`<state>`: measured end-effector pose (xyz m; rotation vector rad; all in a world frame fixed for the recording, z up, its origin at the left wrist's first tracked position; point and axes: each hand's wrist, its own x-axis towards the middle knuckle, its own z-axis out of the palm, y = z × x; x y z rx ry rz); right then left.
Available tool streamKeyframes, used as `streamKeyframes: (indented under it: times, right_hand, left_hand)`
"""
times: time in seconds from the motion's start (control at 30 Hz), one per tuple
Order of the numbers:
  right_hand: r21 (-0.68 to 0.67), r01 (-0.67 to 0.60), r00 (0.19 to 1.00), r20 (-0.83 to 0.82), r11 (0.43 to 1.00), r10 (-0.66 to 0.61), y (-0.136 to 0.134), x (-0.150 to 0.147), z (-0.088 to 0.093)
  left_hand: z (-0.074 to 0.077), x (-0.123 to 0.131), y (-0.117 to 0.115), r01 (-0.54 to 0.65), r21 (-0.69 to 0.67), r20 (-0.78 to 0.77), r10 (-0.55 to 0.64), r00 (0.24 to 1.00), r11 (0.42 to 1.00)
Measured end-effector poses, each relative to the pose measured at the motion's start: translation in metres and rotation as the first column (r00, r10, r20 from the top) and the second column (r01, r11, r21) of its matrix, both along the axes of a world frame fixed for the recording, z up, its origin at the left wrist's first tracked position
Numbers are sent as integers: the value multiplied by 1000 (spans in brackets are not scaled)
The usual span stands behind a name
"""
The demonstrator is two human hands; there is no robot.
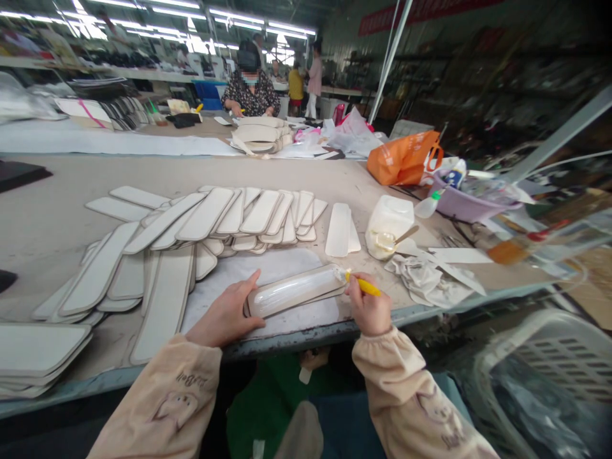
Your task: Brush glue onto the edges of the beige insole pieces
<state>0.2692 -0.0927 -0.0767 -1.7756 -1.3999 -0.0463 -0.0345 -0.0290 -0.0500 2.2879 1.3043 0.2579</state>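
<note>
My left hand grips the left end of a long white panel with rounded corners, its thumb at the near edge and its fingers at the far edge. Wet, glossy streaks run along the panel's top, and the edge of another panel shows beneath it. In my right hand is a yellow-handled brush, whose tip touches the panel's right end. Under the work lies a pale sheet. Many similar panels overlap in a heap to the left and behind.
A white plastic jug with a cut opening stands at right, beside a crumpled cloth. Farther back are an orange bag and a purple basin. A slotted basket sits below the table edge. Across the table, a co-worker sits.
</note>
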Motion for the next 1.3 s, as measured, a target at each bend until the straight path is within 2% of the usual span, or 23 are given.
streamKeyframes:
  times: [0.1, 0.2, 0.27, 0.33, 0.4, 0.5, 0.57, 0.63, 0.7, 0.83, 0.9, 0.97, 1.07, 1.17, 1.23, 1.3]
  right_hand:
    - [41, -159, 980, 125, 986, 153, -8, -26, -1]
    - [60, -352, 933, 99, 934, 345, -18, -54, 2]
    - [67, -410, 912, 40, 910, 408, -20, -62, 4]
    - [86, -377, 925, -12, 922, 379, -18, -57, 4]
    - [108, -269, 962, -16, 957, 272, -10, -43, 2]
    - [94, -120, 989, 94, 988, 111, 3, -24, -2]
    - [64, -84, 982, 176, 994, 72, 7, -22, -4]
    - [44, -131, 971, 209, 990, 119, 5, -32, -5]
    - [40, -243, 954, 189, 969, 232, -1, -51, -5]
    - [63, -481, 876, 90, 875, 475, -18, -84, 0]
    - [91, -514, 857, 72, 853, 509, -23, -83, 4]
    - [114, -451, 892, 82, 885, 444, -23, -68, 7]
    - [121, -231, 965, 152, 965, 212, -18, -33, 8]
    - [99, -41, 963, 271, 994, 13, -15, -11, 4]
    - [68, -21, 949, 316, 997, -1, -16, -13, 2]
    - [42, -104, 950, 299, 994, 87, -20, -29, 1]
  left_hand:
    - [-2, -1, 1, 1, 0, 7, -1, 1000, 1000]
    - [-4, -2, 1, 3, 3, 9, -3, 1000, 1000]
    - [-4, -2, 1, 1, 8, 8, -1, 1000, 1000]
    - [-4, -2, 1, 3, 14, 5, -3, 1000, 1000]
    - [-3, -2, 1, 11, 15, 8, -11, 1000, 1000]
    - [-1, -1, 1, 9, 5, 14, -9, 1000, 1000]
    - [0, 0, 1, 1, 2, 18, -1, 1000, 1000]
    - [-1, 0, 1, 2, 5, 19, -2, 1000, 1000]
    - [-2, 0, 1, 7, 7, 12, -7, 1000, 1000]
    - [-5, -1, 1, 15, 5, -2, -15, 1000, 1000]
    - [-5, -1, 1, 15, 5, -3, -15, 1000, 1000]
    - [-4, -1, 1, 12, 11, 0, -12, 1000, 1000]
    - [-1, 0, 2, 10, 20, 10, -10, 1000, 1000]
    - [2, 1, 1, 12, 12, 9, -12, 1000, 1000]
    - [3, 2, 1, 9, 10, 2, -9, 1000, 1000]
    - [3, 2, 0, 9, 13, 0, -9, 1000, 1000]
